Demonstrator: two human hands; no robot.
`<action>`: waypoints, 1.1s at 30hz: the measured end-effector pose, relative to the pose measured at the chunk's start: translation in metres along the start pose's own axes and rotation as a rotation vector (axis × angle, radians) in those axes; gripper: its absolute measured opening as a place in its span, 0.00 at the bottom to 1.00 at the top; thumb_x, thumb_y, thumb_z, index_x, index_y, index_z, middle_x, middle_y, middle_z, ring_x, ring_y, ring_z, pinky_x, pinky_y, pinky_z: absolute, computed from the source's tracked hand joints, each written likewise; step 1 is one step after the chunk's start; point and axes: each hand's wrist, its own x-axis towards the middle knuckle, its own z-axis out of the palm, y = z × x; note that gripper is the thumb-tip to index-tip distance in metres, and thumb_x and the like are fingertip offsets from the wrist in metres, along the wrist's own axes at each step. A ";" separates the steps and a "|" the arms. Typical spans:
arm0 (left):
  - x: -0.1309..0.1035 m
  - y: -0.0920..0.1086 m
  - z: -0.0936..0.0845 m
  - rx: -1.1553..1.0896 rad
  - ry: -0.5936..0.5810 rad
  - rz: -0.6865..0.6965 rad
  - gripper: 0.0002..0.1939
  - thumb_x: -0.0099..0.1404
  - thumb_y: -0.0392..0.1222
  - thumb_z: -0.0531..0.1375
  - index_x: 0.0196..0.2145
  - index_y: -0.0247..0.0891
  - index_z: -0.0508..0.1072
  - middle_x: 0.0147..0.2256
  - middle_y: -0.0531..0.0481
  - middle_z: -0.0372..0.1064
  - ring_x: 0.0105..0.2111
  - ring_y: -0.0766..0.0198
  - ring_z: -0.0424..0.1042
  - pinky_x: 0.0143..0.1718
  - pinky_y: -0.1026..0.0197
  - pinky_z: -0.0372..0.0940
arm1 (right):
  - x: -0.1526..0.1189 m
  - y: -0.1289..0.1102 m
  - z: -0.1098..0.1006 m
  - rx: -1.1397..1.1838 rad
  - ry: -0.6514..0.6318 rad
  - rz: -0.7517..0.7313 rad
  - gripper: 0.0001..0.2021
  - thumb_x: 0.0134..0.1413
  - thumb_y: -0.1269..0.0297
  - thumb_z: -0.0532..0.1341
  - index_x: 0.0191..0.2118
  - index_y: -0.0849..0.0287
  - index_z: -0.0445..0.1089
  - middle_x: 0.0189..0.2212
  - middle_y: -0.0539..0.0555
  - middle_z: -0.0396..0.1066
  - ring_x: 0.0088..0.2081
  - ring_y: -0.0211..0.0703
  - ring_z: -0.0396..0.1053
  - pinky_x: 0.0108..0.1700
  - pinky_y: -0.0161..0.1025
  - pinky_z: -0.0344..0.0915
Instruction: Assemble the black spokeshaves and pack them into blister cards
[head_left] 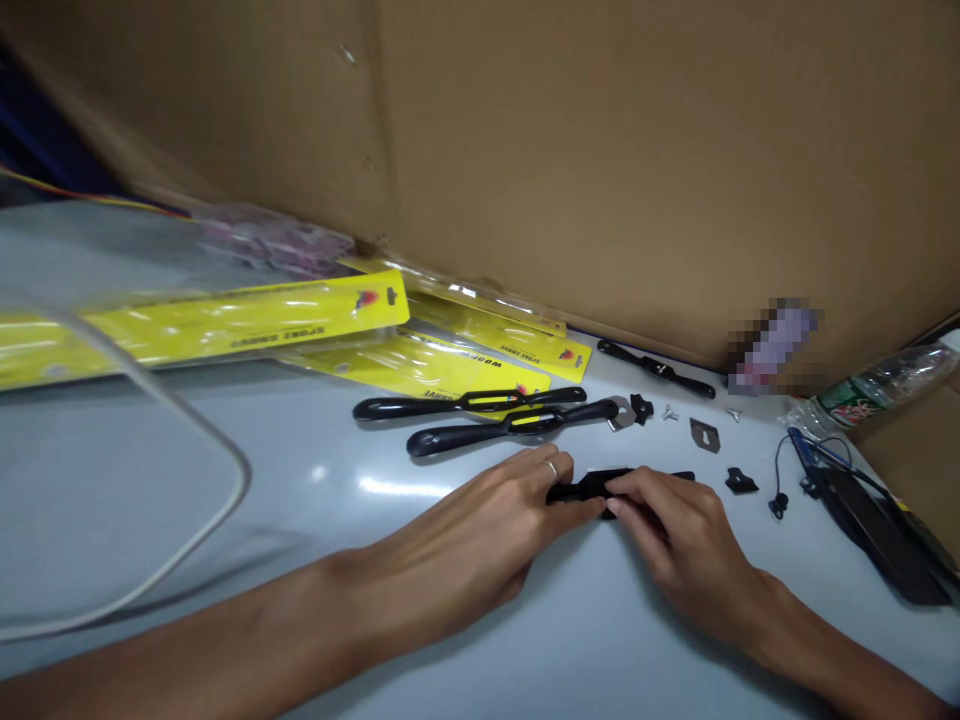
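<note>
Both my hands are on a black spokeshave [596,484] low over the table. My left hand [499,520], with a ring on one finger, grips its left handle. The fingertips of my right hand [686,530] pinch at its middle section, which they partly cover. Just beyond lie two black spokeshave bodies [450,438] with slotted centres. Near their right ends are a metal blade [622,418] and a black cap plate [641,410]. Further right lie another blade [705,435], a second cap plate [741,482] and two small wing screws [670,412]. Another spokeshave [688,380] rests at the back.
Yellow card-backed plastic packs [337,305] cover the back left. A white cable [217,450] arcs over the left side. A cardboard wall [562,150] closes off the back. At right are a plastic bottle [855,400], an earphone [778,505] and a flat black object [874,530].
</note>
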 end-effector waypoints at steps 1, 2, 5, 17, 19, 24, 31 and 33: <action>0.000 0.000 -0.001 -0.004 -0.003 -0.007 0.37 0.51 0.18 0.54 0.55 0.45 0.72 0.37 0.49 0.65 0.36 0.60 0.67 0.35 0.62 0.62 | 0.000 0.001 0.000 0.005 0.003 0.002 0.08 0.70 0.68 0.55 0.43 0.58 0.71 0.33 0.54 0.77 0.33 0.42 0.74 0.36 0.39 0.68; 0.000 0.001 -0.002 -0.007 -0.005 -0.010 0.37 0.51 0.18 0.54 0.54 0.46 0.73 0.37 0.50 0.65 0.36 0.60 0.67 0.34 0.62 0.62 | 0.000 0.001 -0.001 0.007 -0.003 -0.002 0.08 0.70 0.67 0.55 0.43 0.58 0.72 0.34 0.54 0.77 0.34 0.42 0.74 0.36 0.39 0.69; 0.002 0.003 -0.004 -0.020 -0.022 -0.019 0.35 0.50 0.19 0.53 0.52 0.45 0.73 0.38 0.49 0.66 0.37 0.60 0.67 0.34 0.62 0.62 | -0.001 0.004 -0.008 0.004 -0.044 -0.054 0.10 0.69 0.66 0.56 0.47 0.59 0.73 0.35 0.56 0.77 0.35 0.43 0.74 0.37 0.39 0.69; 0.000 -0.001 -0.001 -0.041 -0.019 -0.010 0.33 0.51 0.20 0.54 0.52 0.45 0.74 0.40 0.49 0.66 0.39 0.59 0.68 0.38 0.60 0.64 | 0.003 0.014 -0.016 -0.271 -0.041 -0.337 0.14 0.71 0.66 0.53 0.39 0.65 0.75 0.31 0.59 0.75 0.33 0.46 0.69 0.33 0.42 0.68; 0.001 -0.001 -0.001 -0.036 -0.024 -0.012 0.33 0.51 0.19 0.54 0.51 0.45 0.74 0.40 0.49 0.66 0.39 0.59 0.68 0.38 0.60 0.64 | 0.004 0.013 -0.013 -0.285 -0.023 -0.325 0.16 0.72 0.66 0.53 0.34 0.63 0.74 0.28 0.56 0.73 0.30 0.44 0.68 0.29 0.41 0.64; 0.003 0.002 -0.005 -0.021 -0.057 -0.022 0.38 0.50 0.18 0.54 0.55 0.46 0.73 0.39 0.49 0.66 0.38 0.59 0.68 0.36 0.61 0.63 | 0.007 0.010 -0.006 -0.179 0.040 -0.196 0.13 0.71 0.66 0.54 0.34 0.60 0.72 0.27 0.54 0.72 0.28 0.41 0.67 0.30 0.39 0.63; 0.002 0.002 -0.006 0.034 -0.058 -0.002 0.37 0.51 0.20 0.55 0.57 0.42 0.72 0.40 0.47 0.66 0.39 0.59 0.69 0.38 0.61 0.66 | 0.009 0.004 -0.002 0.095 -0.009 0.076 0.07 0.66 0.69 0.55 0.39 0.55 0.69 0.21 0.45 0.68 0.21 0.36 0.63 0.25 0.35 0.59; 0.003 0.002 -0.006 0.029 -0.059 0.001 0.36 0.51 0.20 0.55 0.56 0.41 0.73 0.40 0.47 0.67 0.39 0.58 0.69 0.39 0.61 0.66 | 0.008 0.003 -0.003 0.144 -0.046 0.139 0.07 0.66 0.68 0.55 0.37 0.54 0.69 0.20 0.44 0.68 0.21 0.36 0.64 0.25 0.35 0.60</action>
